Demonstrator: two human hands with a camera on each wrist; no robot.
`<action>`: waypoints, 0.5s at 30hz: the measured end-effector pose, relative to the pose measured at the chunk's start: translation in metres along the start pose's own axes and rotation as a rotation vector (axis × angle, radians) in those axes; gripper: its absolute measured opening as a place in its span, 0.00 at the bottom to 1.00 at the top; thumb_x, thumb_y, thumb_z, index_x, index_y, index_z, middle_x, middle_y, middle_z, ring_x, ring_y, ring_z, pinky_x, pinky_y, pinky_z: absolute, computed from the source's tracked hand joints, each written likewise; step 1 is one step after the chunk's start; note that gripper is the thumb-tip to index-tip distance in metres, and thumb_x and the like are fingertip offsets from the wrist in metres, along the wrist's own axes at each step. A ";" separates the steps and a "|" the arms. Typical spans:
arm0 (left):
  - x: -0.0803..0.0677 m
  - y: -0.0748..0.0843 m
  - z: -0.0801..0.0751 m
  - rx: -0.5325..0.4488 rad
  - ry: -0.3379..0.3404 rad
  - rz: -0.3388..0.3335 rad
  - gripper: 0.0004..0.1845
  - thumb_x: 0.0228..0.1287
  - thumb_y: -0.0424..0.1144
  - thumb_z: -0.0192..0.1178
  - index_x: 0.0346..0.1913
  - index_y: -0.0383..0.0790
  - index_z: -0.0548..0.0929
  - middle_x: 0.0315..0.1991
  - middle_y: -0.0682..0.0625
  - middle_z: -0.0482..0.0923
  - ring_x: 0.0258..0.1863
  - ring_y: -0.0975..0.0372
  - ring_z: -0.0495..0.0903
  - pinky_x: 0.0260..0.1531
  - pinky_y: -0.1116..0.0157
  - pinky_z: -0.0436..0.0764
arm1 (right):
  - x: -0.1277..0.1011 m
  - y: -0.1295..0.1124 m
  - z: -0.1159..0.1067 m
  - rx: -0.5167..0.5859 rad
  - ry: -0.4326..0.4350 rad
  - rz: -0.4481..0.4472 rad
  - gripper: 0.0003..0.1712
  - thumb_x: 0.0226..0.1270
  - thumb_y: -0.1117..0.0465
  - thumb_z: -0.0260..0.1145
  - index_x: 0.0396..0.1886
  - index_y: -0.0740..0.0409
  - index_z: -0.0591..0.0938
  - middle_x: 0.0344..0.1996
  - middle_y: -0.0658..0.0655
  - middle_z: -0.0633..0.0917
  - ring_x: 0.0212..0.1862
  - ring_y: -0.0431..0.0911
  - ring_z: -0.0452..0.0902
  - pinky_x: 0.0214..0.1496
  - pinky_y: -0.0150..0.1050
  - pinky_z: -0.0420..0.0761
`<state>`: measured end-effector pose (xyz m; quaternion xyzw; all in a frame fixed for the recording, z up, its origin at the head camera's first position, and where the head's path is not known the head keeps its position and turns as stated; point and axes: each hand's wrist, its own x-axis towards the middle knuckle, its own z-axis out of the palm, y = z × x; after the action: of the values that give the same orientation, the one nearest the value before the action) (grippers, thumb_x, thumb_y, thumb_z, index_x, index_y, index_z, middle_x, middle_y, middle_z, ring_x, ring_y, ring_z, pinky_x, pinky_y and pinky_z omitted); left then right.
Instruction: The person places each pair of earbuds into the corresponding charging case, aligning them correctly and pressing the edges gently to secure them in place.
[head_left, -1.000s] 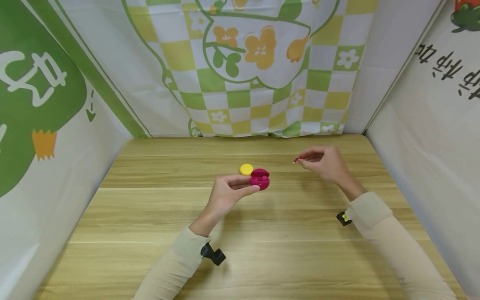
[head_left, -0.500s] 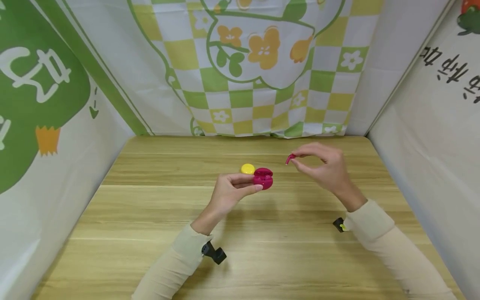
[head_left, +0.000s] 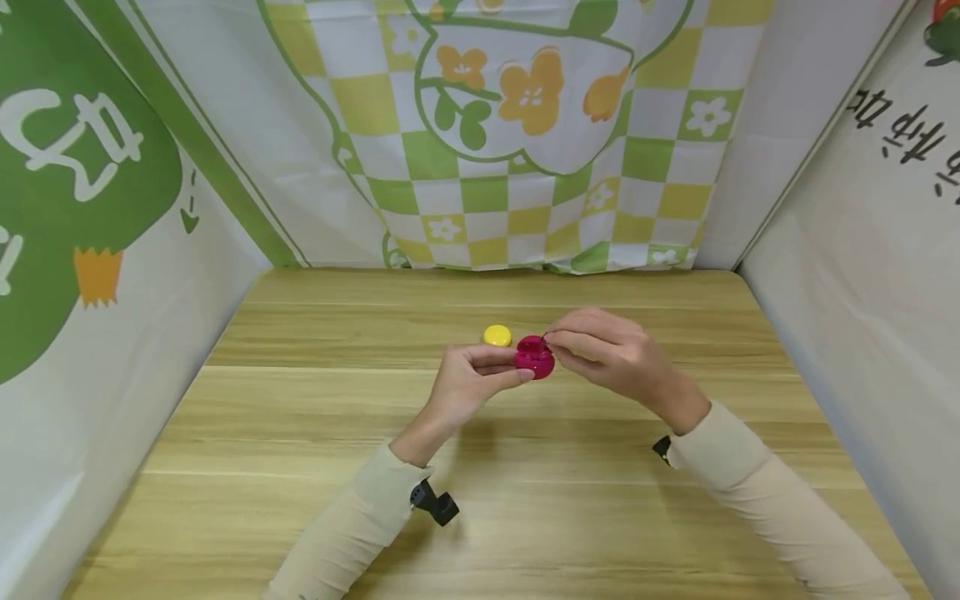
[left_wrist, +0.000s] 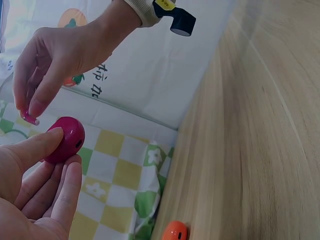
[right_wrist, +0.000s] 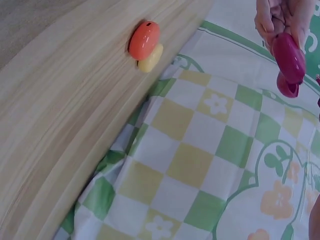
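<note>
Orange case [left_wrist: 175, 231], perhaps yellow-based, unlike head view's yellow [head_left: 497, 335].

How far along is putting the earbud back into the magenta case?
Done: the left hand holds the magenta case open above the table. In hand: the right hand pinches the magenta earbud just over the case. Left: the earbud is not yet seated and the lid is not shut.
</note>
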<state>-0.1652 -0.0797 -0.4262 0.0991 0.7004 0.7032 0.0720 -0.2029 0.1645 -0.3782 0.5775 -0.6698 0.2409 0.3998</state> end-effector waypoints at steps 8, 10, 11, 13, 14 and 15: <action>0.000 0.000 0.001 0.000 -0.012 -0.004 0.17 0.63 0.35 0.77 0.53 0.36 0.91 0.51 0.41 0.92 0.48 0.57 0.93 0.50 0.63 0.91 | -0.002 -0.001 0.010 -0.009 -0.031 -0.054 0.09 0.76 0.64 0.69 0.42 0.66 0.91 0.39 0.60 0.92 0.40 0.51 0.89 0.45 0.41 0.92; 0.000 0.001 0.001 0.005 -0.013 -0.002 0.17 0.63 0.35 0.77 0.54 0.36 0.91 0.51 0.41 0.91 0.49 0.57 0.92 0.50 0.63 0.91 | -0.003 -0.001 0.011 -0.008 -0.038 -0.053 0.09 0.77 0.64 0.68 0.42 0.66 0.91 0.40 0.60 0.92 0.41 0.51 0.90 0.46 0.41 0.92; -0.001 0.001 0.001 0.007 -0.011 -0.003 0.17 0.63 0.35 0.77 0.54 0.36 0.91 0.51 0.41 0.91 0.48 0.57 0.92 0.50 0.63 0.91 | -0.003 -0.001 0.011 -0.007 -0.044 -0.051 0.09 0.77 0.64 0.68 0.42 0.66 0.91 0.40 0.60 0.92 0.41 0.51 0.90 0.46 0.41 0.92; -0.001 0.001 0.001 0.010 -0.010 0.000 0.17 0.62 0.35 0.77 0.54 0.36 0.91 0.51 0.41 0.91 0.49 0.57 0.92 0.49 0.63 0.91 | -0.004 -0.002 0.011 -0.002 -0.059 -0.042 0.08 0.76 0.64 0.69 0.42 0.66 0.91 0.40 0.60 0.92 0.42 0.51 0.90 0.47 0.41 0.91; -0.001 0.001 0.001 0.010 -0.010 0.001 0.17 0.62 0.35 0.77 0.54 0.36 0.91 0.51 0.42 0.91 0.49 0.57 0.92 0.49 0.64 0.91 | -0.005 -0.002 0.011 0.000 -0.067 -0.030 0.07 0.74 0.65 0.71 0.43 0.65 0.91 0.41 0.60 0.93 0.42 0.51 0.90 0.47 0.41 0.91; -0.001 0.001 0.001 0.011 -0.009 0.003 0.17 0.62 0.34 0.77 0.54 0.36 0.91 0.51 0.42 0.91 0.48 0.57 0.92 0.49 0.64 0.91 | -0.006 -0.002 0.011 0.004 -0.078 -0.016 0.06 0.71 0.66 0.74 0.43 0.65 0.91 0.41 0.60 0.93 0.42 0.50 0.90 0.47 0.41 0.91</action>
<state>-0.1638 -0.0793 -0.4249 0.1036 0.7036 0.6992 0.0736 -0.2032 0.1585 -0.3893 0.5927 -0.6796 0.2165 0.3742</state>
